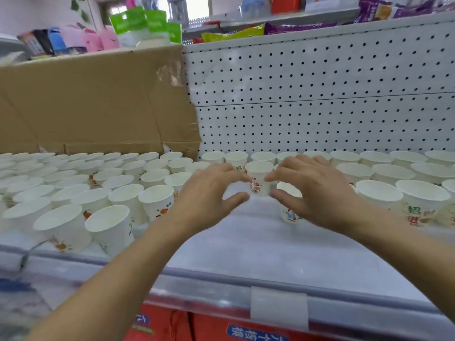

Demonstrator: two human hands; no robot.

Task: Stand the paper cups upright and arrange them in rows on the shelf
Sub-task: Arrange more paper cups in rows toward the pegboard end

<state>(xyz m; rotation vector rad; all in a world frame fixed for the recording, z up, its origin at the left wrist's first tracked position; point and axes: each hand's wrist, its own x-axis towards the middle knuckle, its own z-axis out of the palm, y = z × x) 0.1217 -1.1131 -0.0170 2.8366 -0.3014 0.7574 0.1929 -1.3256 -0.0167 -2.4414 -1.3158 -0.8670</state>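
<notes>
Many white paper cups with printed patterns stand upright in rows on the white shelf [246, 244], a dense group on the left [110, 193] and a looser group on the right [394, 190]. One cup [259, 177] stands upright in the gap between the groups. My left hand [211, 190] and my right hand [312, 190] flank it, and each hand's fingertips touch its sides. Both thumbs hang apart below the cup. Another cup [289, 215] is partly hidden under my right hand.
A brown cardboard sheet [98, 99] leans against the back at the left, beside the white pegboard wall [320, 94]. Bare shelf lies in front of my hands, down to the front rail with its label holder [278, 308]. Packaged goods sit on the shelf above [246, 33].
</notes>
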